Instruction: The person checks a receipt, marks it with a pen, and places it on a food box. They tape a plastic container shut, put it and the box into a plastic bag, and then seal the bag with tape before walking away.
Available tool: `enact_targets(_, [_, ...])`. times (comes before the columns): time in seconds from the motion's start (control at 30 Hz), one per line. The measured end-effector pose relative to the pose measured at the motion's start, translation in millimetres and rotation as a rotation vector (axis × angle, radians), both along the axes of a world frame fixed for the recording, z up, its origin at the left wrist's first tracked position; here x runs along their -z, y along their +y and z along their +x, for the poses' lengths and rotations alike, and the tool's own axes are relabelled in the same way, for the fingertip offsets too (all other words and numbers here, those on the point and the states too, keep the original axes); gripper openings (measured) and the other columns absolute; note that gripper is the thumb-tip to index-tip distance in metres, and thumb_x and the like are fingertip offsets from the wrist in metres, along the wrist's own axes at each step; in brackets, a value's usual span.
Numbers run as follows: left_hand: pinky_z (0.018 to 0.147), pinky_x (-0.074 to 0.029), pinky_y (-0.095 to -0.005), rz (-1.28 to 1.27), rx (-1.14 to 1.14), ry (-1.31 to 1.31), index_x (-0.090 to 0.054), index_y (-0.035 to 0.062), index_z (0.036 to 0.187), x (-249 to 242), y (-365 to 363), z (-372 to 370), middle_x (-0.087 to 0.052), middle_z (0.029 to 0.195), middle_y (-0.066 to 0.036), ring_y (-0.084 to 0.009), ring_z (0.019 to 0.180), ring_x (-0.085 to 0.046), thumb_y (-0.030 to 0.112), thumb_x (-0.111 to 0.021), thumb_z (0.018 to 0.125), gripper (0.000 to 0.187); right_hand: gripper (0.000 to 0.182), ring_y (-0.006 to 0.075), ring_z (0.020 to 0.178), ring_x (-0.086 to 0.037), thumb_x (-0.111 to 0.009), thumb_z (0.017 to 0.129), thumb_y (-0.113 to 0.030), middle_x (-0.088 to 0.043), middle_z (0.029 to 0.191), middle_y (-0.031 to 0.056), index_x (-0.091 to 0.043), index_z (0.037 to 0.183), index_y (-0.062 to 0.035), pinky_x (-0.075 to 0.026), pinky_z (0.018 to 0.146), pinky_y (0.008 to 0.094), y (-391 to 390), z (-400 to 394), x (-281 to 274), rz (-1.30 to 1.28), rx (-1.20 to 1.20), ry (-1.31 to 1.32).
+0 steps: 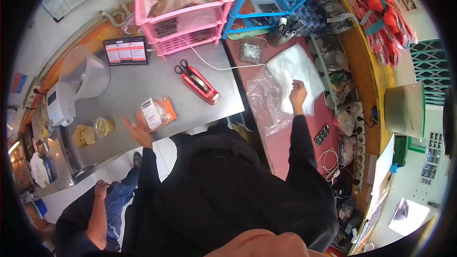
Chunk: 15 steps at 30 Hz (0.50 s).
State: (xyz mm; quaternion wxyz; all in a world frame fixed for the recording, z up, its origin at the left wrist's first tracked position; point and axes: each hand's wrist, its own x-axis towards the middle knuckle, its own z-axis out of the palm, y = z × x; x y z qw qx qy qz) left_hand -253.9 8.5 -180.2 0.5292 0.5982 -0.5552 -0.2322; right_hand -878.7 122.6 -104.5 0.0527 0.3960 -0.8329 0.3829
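My left hand (138,134) is over the front edge of the steel table, fingers stretched out and apart, holding nothing. Just beside its fingertips lies an orange pack (167,109) in clear plastic, with a white printed label (151,114) on it. On the red tabletop to the right, my right hand (298,96) rests on a stack of clear plastic bags (302,66). Its fingers are curled together on the top bag, and a crumpled clear bag (266,97) spreads out to the left of it.
A red tape dispenser (199,84) with scissors (181,67), a tablet (125,50), a label printer (60,104) and a small tub (103,126) stand on the steel table (214,119). Pink (185,14) and blue racks (266,0) stand behind. A phone (322,134) lies right; another person (95,209) is lower left.
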Motion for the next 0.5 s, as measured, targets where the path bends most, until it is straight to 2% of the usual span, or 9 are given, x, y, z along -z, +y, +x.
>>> enact_targets(0.03, [0.112, -0.025, -0.0380, -0.077, -0.173, -0.079, -0.023, -0.0039, 0.145, -7.9, 4.2, -7.6, -0.030, 0.149, -0.021, -0.0298, 0.137, -0.031, 0.036, -0.032, 0.102, 0.059, 0.020, 0.0317, 0.079, -0.066, -0.052, 0.079, 0.002, -0.067, 0.082, 0.0180, -0.065, 0.094, -0.0021, -0.051, 0.072, 0.0399, 0.8, -35.3, 9.5, 0.202, -0.031, 0.043])
enact_targets(0.13, [0.112, -0.025, -0.0393, -0.115, -0.323, -0.025, -0.026, -0.0049, 0.143, -21.3, 23.8, -23.3, -0.032, 0.147, -0.023, -0.0313, 0.136, -0.032, 0.036, -0.035, 0.101, 0.059, 0.018, 0.0375, 0.084, -0.064, -0.049, 0.077, -0.002, -0.067, 0.087, 0.0197, -0.063, 0.088, -0.0027, -0.051, 0.074, 0.0448, 2.2, -95.9, 59.6, 0.645, -0.129, 0.171])
enact_targets(0.2, [0.111, -0.026, -0.0395, -0.061, -0.345, -0.009, -0.029, -0.0053, 0.141, -40.0, 40.6, -37.3, -0.035, 0.144, -0.023, -0.0320, 0.134, -0.035, 0.034, -0.038, 0.100, 0.057, 0.014, 0.0392, 0.083, -0.063, -0.050, 0.078, -0.008, -0.067, 0.088, 0.0197, -0.062, 0.085, -0.0028, -0.050, 0.073, 0.0448, 1.0, -140.5, 105.0, 0.543, -0.210, 0.278])
enact_targets(0.23, [0.110, -0.027, -0.0393, -0.103, -0.333, -0.009, -0.030, -0.0048, 0.141, -42.3, 50.6, -38.8, -0.037, 0.143, -0.022, -0.0317, 0.133, -0.037, 0.033, -0.040, 0.100, 0.056, 0.017, 0.0375, 0.080, -0.063, -0.052, 0.079, -0.013, -0.067, 0.086, 0.0190, -0.063, 0.087, -0.0028, -0.050, 0.072, 0.0431, -6.7, -140.3, 89.8, 0.667, -0.207, 0.065])
enact_targets(0.3, [0.107, -0.030, -0.0395, -0.133, -0.355, -0.073, -0.031, -0.0035, 0.141, -55.0, 74.3, -46.8, -0.040, 0.141, -0.021, -0.0300, 0.129, -0.041, 0.030, -0.041, 0.100, 0.053, 0.022, 0.0250, 0.077, -0.064, -0.057, 0.077, -0.011, -0.066, 0.080, 0.0126, -0.065, 0.096, -0.0030, -0.050, 0.070, 0.0350, 0.5, -159.2, 115.4, 0.391, -0.320, -0.194])
enact_targets(0.37, [0.104, -0.033, -0.0389, -0.094, -0.424, -0.156, -0.033, -0.0020, 0.140, -66.0, 94.1, -59.7, -0.044, 0.137, -0.019, -0.0280, 0.123, -0.046, 0.027, -0.040, 0.100, 0.050, 0.020, 0.0209, 0.077, -0.063, -0.061, 0.080, -0.009, -0.066, 0.083, 0.0111, -0.064, 0.098, -0.0010, -0.050, 0.071, 0.0320, 7.4, -141.4, 107.4, 0.214, -0.318, -0.174])
enact_targets(0.43, [0.102, -0.035, -0.0382, -0.083, -0.436, -0.124, -0.036, -0.0016, 0.139, -61.3, 106.0, -68.2, -0.045, 0.136, -0.017, -0.0271, 0.120, -0.048, 0.023, -0.042, 0.100, 0.046, 0.021, 0.0255, 0.073, -0.064, -0.055, 0.082, -0.007, -0.067, 0.084, 0.0163, -0.064, 0.099, 0.0004, -0.049, 0.068, 0.0360, 9.5, -126.0, 104.2, 0.162, -0.244, -0.162])
enact_targets(0.47, [0.102, -0.036, -0.0380, -0.073, -0.440, -0.110, -0.037, -0.0016, 0.138, -58.4, 110.9, -71.1, -0.046, 0.135, -0.017, -0.0267, 0.119, -0.048, 0.022, -0.042, 0.100, 0.045, 0.016, 0.0245, 0.070, -0.063, -0.058, 0.085, -0.009, -0.066, 0.079, 0.0141, -0.065, 0.095, 0.0006, -0.049, 0.066, 0.0314, 7.7, -124.0, 104.9, 0.271, -0.183, -0.111])
enact_targets(0.5, [0.102, -0.036, -0.0378, -0.066, -0.421, -0.126, -0.037, -0.0017, 0.138, -59.7, 114.2, -75.7, -0.046, 0.134, -0.017, -0.0266, 0.119, -0.049, 0.021, -0.042, 0.100, 0.045, 0.015, 0.0256, 0.071, -0.063, -0.057, 0.086, -0.009, -0.066, 0.079, 0.0153, -0.065, 0.094, 0.0016, -0.049, 0.067, 0.0319, 8.8, -128.3, 111.8, 0.272, -0.200, -0.101])
